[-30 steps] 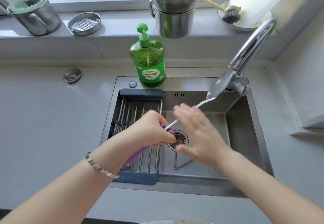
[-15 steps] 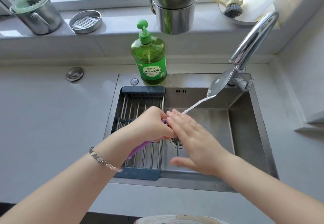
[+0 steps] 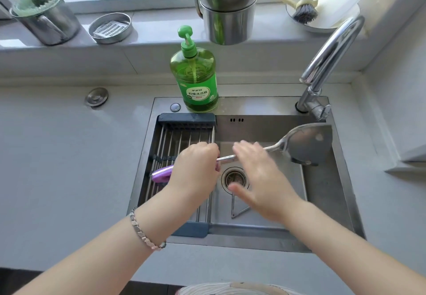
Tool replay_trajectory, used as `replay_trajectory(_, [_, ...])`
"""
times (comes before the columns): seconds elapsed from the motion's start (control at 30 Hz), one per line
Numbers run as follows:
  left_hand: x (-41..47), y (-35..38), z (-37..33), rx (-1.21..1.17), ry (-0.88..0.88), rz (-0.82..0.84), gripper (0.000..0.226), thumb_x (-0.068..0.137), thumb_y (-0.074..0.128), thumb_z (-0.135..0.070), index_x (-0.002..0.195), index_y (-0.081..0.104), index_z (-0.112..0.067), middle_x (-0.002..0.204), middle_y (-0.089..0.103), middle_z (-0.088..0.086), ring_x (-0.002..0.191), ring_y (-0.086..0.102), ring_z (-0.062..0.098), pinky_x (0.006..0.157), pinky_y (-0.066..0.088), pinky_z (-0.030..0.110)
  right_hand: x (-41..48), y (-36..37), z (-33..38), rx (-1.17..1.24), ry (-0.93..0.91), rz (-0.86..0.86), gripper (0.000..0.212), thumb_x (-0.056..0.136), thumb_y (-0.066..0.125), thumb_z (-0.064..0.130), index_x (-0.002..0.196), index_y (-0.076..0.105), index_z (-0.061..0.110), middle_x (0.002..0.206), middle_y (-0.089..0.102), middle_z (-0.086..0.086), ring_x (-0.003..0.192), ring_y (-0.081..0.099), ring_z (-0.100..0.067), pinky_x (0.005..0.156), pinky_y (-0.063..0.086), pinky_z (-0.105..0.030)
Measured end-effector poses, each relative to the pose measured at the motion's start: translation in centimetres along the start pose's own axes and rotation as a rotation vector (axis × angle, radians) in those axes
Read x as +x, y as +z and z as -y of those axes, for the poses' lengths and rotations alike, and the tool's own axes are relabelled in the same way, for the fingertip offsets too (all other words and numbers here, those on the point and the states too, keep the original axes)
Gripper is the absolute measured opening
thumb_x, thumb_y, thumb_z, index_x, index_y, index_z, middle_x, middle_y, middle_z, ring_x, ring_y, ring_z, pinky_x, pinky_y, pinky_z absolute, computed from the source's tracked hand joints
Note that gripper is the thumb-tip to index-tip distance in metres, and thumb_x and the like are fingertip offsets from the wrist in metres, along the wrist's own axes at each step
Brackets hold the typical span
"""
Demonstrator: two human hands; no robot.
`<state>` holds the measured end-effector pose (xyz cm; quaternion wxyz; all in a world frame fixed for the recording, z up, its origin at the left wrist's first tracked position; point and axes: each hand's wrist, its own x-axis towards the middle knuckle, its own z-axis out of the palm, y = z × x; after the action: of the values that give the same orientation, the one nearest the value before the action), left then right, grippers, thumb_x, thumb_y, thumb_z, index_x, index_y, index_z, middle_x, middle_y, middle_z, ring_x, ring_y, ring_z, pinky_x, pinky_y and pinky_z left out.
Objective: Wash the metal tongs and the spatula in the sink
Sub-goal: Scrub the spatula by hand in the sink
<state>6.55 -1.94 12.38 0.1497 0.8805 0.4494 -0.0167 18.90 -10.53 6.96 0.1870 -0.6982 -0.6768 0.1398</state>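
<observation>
Rubbing the spatula (image 3: 306,143) shaft clean over the sink (image 3: 327,193).
Gripping its purple handle in the closed left hand (image 3: 196,168); sliding the open, empty right hand (image 3: 260,174) along the shaft toward the blade beyond, keeping it steady.

One label with readable text

The green soap bottle (image 3: 193,73) carries a label reading "柠檬洗洁精"; the smaller print around it is too small to read.

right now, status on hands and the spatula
Left hand shut on spatula at its purple handle, held over the sink. Right hand open, fingers on the metal shaft. No water visible from faucet. Tongs not seen.
</observation>
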Motion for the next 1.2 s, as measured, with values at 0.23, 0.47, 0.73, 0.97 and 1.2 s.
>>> replay_trajectory(0.23, [-0.4, 0.4, 0.1, 0.198, -0.046, 0.029, 0.024, 0.094, 0.045, -0.024, 0.113, 0.057, -0.014, 0.111, 0.056, 0.004, 0.098, 0.058, 0.025, 0.073, 0.041, 0.03, -0.6, 1.0, -0.8, -0.022, 0.123, -0.068, 0.11, 0.075, -0.007, 0.08, 0.147, 0.016, 0.001, 0.156, 0.013, -0.013, 0.145, 0.005, -0.021, 0.116, -0.008, -0.028])
replay_trajectory(0.47, [-0.3, 0.6, -0.3, 0.083, -0.074, 0.091, 0.021, 0.091, 0.052, -0.022, 0.108, 0.06, -0.013, 0.106, 0.056, 0.004, 0.094, 0.059, 0.025, 0.077, 0.044, 0.031, -0.2, 1.2, -0.8, 0.023, 0.061, -0.043, 0.101, 0.082, 0.002, 0.075, 0.144, 0.027, -0.001, 0.152, 0.024, -0.015, 0.143, 0.015, -0.021, 0.116, -0.003, -0.029])
replay_trajectory(0.73, [-0.3, 0.3, 0.0, -0.236, -0.177, 0.175, 0.012, 0.08, 0.061, -0.012, 0.086, 0.069, -0.005, 0.082, 0.065, 0.007, 0.079, 0.062, 0.024, 0.069, 0.053, 0.033, -0.1, 1.2, -0.7, -0.05, -0.033, -0.018, 0.09, 0.09, 0.008, 0.067, 0.137, 0.038, -0.004, 0.145, 0.039, -0.019, 0.138, 0.022, -0.025, 0.114, 0.007, -0.035])
replay_trajectory(0.97, [0.1, 0.4, 0.3, -0.426, -0.228, 0.241, 0.012, 0.075, 0.064, -0.007, 0.076, 0.068, 0.004, 0.065, 0.066, 0.017, 0.05, 0.058, 0.018, 0.057, 0.057, 0.034, -0.5, 1.6, -1.2, -0.112, -0.116, -0.024, 0.077, 0.092, 0.012, 0.065, 0.142, 0.022, 0.007, 0.15, 0.03, -0.012, 0.142, 0.011, -0.016, 0.116, 0.005, -0.033])
replay_trajectory(1.2, [0.4, 0.1, 0.8, -0.381, -0.222, 0.206, 0.014, 0.075, 0.066, -0.013, 0.073, 0.068, 0.0, 0.056, 0.056, 0.004, 0.053, 0.055, 0.021, 0.054, 0.053, 0.032, -0.3, 1.7, -2.5, -0.169, -0.212, -0.053, 0.079, 0.092, 0.015, 0.062, 0.141, 0.027, 0.001, 0.148, 0.031, -0.013, 0.14, 0.019, -0.019, 0.115, 0.008, -0.032])
